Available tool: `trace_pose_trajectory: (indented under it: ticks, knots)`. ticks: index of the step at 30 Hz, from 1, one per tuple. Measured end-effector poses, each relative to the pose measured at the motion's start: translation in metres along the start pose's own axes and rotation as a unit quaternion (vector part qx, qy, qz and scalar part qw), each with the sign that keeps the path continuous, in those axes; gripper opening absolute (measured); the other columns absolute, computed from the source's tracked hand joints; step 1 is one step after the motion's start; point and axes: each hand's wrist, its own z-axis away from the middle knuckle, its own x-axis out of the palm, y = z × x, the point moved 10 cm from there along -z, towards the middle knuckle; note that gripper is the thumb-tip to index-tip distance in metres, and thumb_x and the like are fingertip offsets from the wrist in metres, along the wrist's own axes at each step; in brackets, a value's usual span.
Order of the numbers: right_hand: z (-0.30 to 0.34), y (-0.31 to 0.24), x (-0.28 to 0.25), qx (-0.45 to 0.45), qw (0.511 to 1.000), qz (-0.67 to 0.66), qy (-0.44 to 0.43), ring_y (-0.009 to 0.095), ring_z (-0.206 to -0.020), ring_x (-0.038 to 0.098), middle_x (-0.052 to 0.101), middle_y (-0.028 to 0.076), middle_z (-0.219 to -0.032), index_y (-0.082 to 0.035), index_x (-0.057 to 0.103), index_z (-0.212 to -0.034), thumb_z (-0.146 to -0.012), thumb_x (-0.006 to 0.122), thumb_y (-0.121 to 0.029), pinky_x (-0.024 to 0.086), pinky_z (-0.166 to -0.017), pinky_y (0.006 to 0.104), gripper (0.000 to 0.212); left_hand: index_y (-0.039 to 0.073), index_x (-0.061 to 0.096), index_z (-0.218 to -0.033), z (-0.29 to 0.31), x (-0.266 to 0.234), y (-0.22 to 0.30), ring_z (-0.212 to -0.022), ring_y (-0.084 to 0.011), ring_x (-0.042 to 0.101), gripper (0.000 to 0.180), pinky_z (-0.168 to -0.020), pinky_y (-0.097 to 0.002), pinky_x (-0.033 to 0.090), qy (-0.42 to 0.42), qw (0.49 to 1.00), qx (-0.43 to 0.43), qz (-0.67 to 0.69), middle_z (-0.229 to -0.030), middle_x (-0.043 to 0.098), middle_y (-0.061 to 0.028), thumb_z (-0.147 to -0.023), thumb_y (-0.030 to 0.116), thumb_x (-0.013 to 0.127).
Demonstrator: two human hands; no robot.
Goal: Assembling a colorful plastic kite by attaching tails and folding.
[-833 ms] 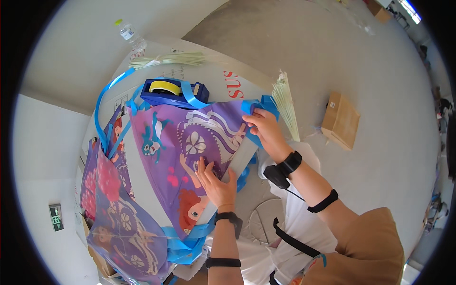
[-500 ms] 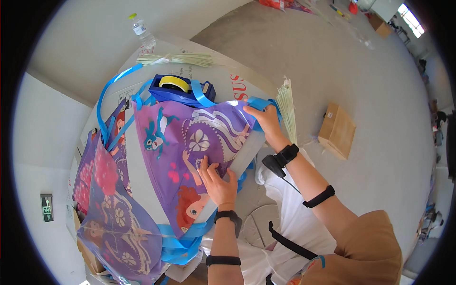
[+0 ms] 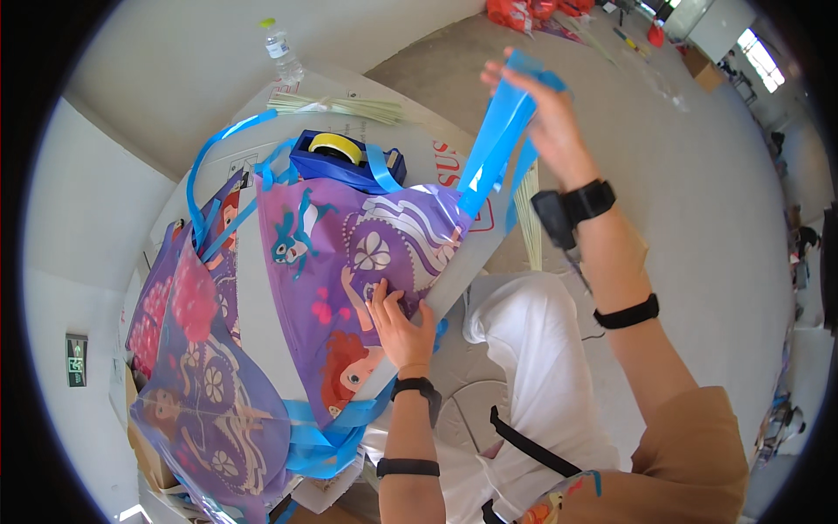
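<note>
A purple kite sheet [image 3: 332, 231], printed with cartoon figures, lies spread on the cardboard-covered work surface [image 3: 271, 306]. My left hand [image 3: 403, 330] rests on its lower right edge, fingers apart, palm down. Above the far right corner, my right hand [image 3: 552, 122] is raised and grips a bundle of blue ribbon [image 3: 499, 131], which stretches up from that corner. Loose ribbon ends hang below the right hand. A blue tape dispenser [image 3: 384, 166] with a yellow roll [image 3: 336, 146] stands just beyond the sheet's top edge.
More printed kite sheets [image 3: 214, 375] with blue ribbons [image 3: 327, 437] are at the left. Thin pale sticks [image 3: 362, 108] and a plastic bottle [image 3: 284, 57] sit at the back. Another stick bundle [image 3: 529, 214] stands right of the work surface. Red bags [image 3: 511, 13] lie on the far floor.
My right hand has lifted away from the sheet's right corner, up and to the right, drawing the blue ribbon out with it. My left hand stays on the sheet.
</note>
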Motion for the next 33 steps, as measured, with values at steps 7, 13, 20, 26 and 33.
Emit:
trace_pose_trajectory:
  ticks: [7,13,20,26,33]
  knots:
    - [-0.070,-0.155,0.009,-0.070,0.993,-0.036,-0.085,0.027,-0.107,0.067,0.068,0.018,-0.118,0.005,0.066,-0.117,-0.095,0.061,-0.010,0.055,-0.095,0.0404,0.027,0.004,0.054,-0.111,0.001,-0.005,-0.003,-0.130,-0.0426,0.048,0.036,-0.115,-0.0540,0.036,0.019,0.999,0.003,0.028,-0.139,0.052,-0.0184,-0.080,0.011,0.071]
    - [-0.060,-0.222,0.091,-0.066,0.988,-0.018,-0.139,0.025,-0.091,0.069,0.071,0.014,-0.102,0.003,0.066,-0.111,-0.095,0.058,-0.015,0.058,-0.083,0.0399,0.025,0.004,0.054,-0.112,0.002,-0.010,-0.006,-0.128,-0.0418,0.050,0.037,-0.115,-0.0539,0.035,0.037,0.996,-0.009,0.075,-0.137,0.054,-0.0184,-0.080,0.010,0.072]
    - [0.118,-0.113,0.198,-0.270,0.908,0.221,-0.232,0.020,-0.100,0.059,0.066,0.010,-0.115,-0.006,0.057,-0.129,-0.095,0.062,-0.019,0.048,-0.089,0.0341,0.037,0.001,0.054,-0.118,0.005,-0.012,-0.019,-0.128,-0.0377,0.052,0.042,-0.115,-0.0506,0.036,0.043,0.983,-0.045,0.173,-0.137,0.055,-0.0186,-0.082,0.010,0.072]
    - [0.257,0.077,0.304,-0.170,0.923,0.266,-0.218,0.028,-0.090,0.061,0.063,0.013,-0.104,-0.007,0.050,-0.127,-0.089,0.064,-0.005,0.051,-0.069,0.0396,0.041,0.000,0.052,-0.123,0.014,-0.028,-0.048,-0.129,-0.0332,0.053,0.044,-0.113,-0.0466,0.038,0.065,0.933,-0.117,0.334,-0.137,0.055,-0.0170,-0.084,0.009,0.071]
    - [0.318,0.180,0.311,-0.133,0.744,0.538,-0.373,0.031,-0.096,0.060,0.066,0.010,-0.097,-0.010,0.052,-0.126,-0.089,0.063,-0.013,0.051,-0.075,0.0439,0.039,0.000,0.050,-0.126,0.030,-0.051,-0.093,-0.130,-0.0327,0.052,0.046,-0.113,-0.0458,0.038,0.049,0.857,-0.252,0.447,-0.138,0.055,-0.0173,-0.084,0.007,0.070]
